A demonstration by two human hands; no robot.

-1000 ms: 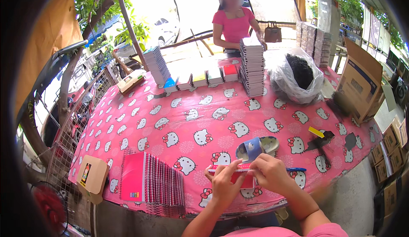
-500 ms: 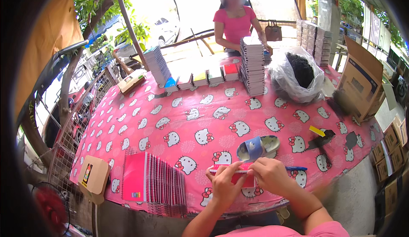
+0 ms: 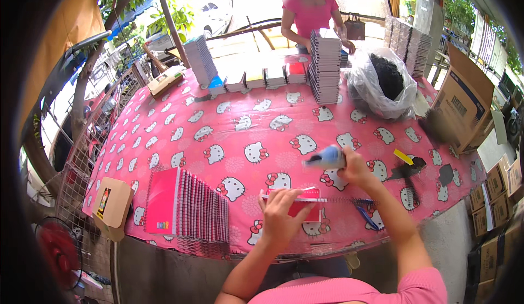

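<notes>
My left hand [image 3: 280, 211] grips a small red notebook [image 3: 307, 212] near the table's front edge, fingers over its top and thumb on its face. A thin dark wire coil [image 3: 346, 200] runs out to the right from the notebook's bound edge. Raised just beyond it, my right hand [image 3: 355, 168] is closed on a blue slide sandal [image 3: 329, 156], which is tilted and smeared by motion. A blue pen [image 3: 367, 217] lies right of the notebook. To my left stands a stack of pink-red spiral notebooks [image 3: 164, 200].
A pink patterned cloth covers the table [image 3: 245, 178]. Notebook stacks [image 3: 324, 72] and a plastic bag of black coils [image 3: 385, 85] line the far side, where a person in pink stands [image 3: 308, 14]. Cardboard boxes stand left [image 3: 112, 203] and right [image 3: 461, 104].
My right hand has left the notebook and picked up the sandal from the table. The wire coil now shows sticking out to the right. My left hand keeps its grip.
</notes>
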